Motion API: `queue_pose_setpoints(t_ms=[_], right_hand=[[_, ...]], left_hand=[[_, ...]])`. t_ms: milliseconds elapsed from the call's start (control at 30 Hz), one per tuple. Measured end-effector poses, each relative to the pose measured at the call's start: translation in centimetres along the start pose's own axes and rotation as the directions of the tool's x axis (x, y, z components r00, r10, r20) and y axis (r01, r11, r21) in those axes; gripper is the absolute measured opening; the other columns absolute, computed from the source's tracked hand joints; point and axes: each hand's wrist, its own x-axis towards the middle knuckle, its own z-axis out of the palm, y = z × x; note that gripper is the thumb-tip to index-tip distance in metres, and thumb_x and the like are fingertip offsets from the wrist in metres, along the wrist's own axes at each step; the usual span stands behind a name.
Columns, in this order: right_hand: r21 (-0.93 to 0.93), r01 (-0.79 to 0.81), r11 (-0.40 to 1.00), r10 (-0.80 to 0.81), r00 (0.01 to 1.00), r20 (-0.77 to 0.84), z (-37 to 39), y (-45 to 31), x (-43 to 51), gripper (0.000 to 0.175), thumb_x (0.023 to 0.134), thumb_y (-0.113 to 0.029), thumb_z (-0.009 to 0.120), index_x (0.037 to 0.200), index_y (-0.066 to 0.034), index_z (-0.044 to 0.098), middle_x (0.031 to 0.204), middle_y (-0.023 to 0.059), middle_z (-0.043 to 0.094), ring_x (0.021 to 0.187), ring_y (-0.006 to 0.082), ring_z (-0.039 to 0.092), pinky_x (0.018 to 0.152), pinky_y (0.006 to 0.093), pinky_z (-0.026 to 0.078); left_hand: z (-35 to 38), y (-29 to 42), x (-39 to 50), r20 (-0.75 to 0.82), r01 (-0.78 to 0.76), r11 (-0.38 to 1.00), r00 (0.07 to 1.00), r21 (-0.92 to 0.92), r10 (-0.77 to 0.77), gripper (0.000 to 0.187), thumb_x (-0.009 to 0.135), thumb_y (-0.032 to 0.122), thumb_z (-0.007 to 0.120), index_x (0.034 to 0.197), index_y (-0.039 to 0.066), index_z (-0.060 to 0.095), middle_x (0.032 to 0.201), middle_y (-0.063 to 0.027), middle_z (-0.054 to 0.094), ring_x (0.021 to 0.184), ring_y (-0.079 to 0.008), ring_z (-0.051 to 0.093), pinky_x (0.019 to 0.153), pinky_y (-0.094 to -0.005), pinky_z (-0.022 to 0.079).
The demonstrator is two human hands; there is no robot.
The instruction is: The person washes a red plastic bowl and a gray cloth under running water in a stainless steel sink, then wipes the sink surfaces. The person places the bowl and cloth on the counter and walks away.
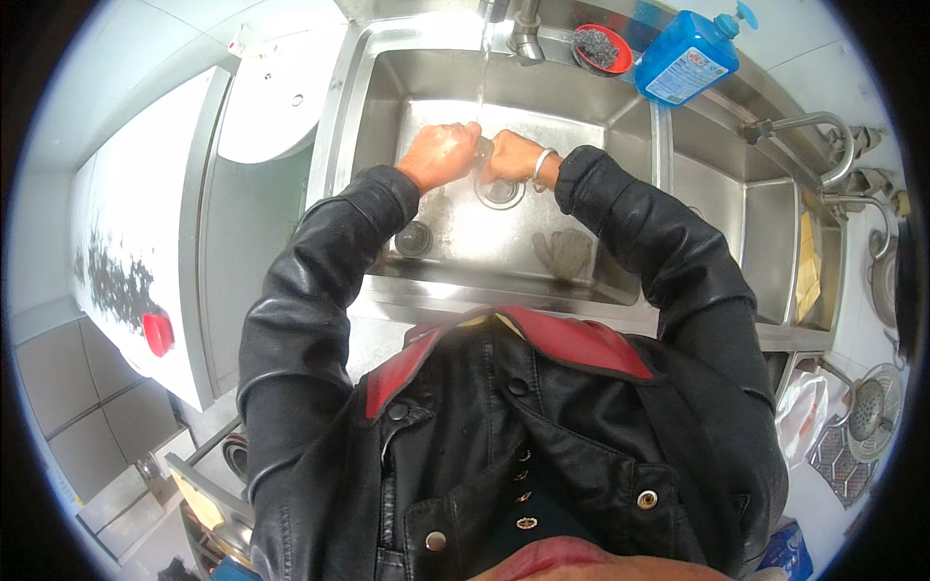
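Observation:
My left hand (439, 156) and my right hand (514, 155) meet over a stainless steel sink basin (443, 276), both with curled fingers. Between them is a small clear object (483, 148), perhaps a drinking glass, mostly covered by the fingers. Water (482, 87) runs from the tap (494, 9) onto it and my left hand. Just below my hands lies the round drain (501, 192). A round, glass-like vessel (413, 239) stands at the basin's near left. At the near right, a crumpled greyish cloth or glove (563, 253) rests on the bottom.
Behind the basin, a red bowl (603, 49) holds a steel wool scourer beside a blue pump bottle (686, 62). More basins (708, 196) with curved taps (835, 138) continue to the right. A white appliance with a grey edge (200, 240) stands left.

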Motion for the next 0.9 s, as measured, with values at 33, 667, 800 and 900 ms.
queue_pose_setpoints(t_ms=[33, 667, 800, 900], right_hand=[[0.195, -0.055, 0.979, 0.040, 0.996, 0.078, 0.2, 0.0, -0.1, 0.015, 0.069, -0.015, 0.069, 0.078, -0.0031, 0.070, 0.067, 0.0060, 0.062, 0.065, 0.0232, 0.060, 0.065, 0.0318, 0.047], [-0.883, -0.101, 0.459, -0.527, 0.769, -0.362, -10.1, 0.4, 8.3, 0.023, 0.085, -0.018, 0.053, 0.089, -0.0036, 0.071, 0.083, 0.0173, 0.069, 0.076, 0.0328, 0.069, 0.062, 0.0410, 0.054], [-0.748, -0.007, 0.664, -0.562, 0.655, -0.505, -11.4, 2.6, 6.9, 0.023, 0.087, -0.023, 0.054, 0.088, -0.0077, 0.071, 0.088, 0.0151, 0.069, 0.079, 0.0329, 0.067, 0.070, 0.0409, 0.053], [-0.579, 0.107, 0.808, -0.536, 0.540, -0.649, -11.7, 4.6, 5.9, 0.020, 0.086, -0.026, 0.058, 0.089, -0.0116, 0.072, 0.088, 0.0123, 0.069, 0.079, 0.0318, 0.066, 0.072, 0.0397, 0.052]], left_hand=[[0.3, -0.5, -0.1, -0.048, -0.048, 0.999, 0.998, 0.003, 0.048, 0.029, 0.072, 0.017, 0.068, 0.095, 0.005, 0.054, 0.079, -0.0168, 0.063, 0.078, -0.0353, 0.064, 0.065, -0.0438, 0.050], [-2.2, -1.2, 0.0, 0.409, 0.589, 0.341, 0.781, -0.732, -0.472, 0.083, 0.085, 0.051, 0.063, 0.138, -0.008, 0.037, 0.130, -0.0245, 0.051, 0.121, -0.0273, 0.050, 0.097, -0.0332, 0.042], [-2.4, -1.3, 0.1, 0.293, 0.495, 0.374, 0.827, -0.785, -0.480, 0.065, 0.087, 0.045, 0.063, 0.130, -0.002, 0.049, 0.109, -0.0140, 0.062, 0.095, -0.0173, 0.058, 0.075, -0.0295, 0.048], [-2.9, -1.3, 0.2, 0.384, 0.508, 0.223, 0.818, -0.832, -0.428, 0.042, 0.091, 0.040, 0.060, 0.115, 0.005, 0.060, 0.097, -0.0070, 0.064, 0.084, -0.0131, 0.060, 0.067, -0.0279, 0.050]])
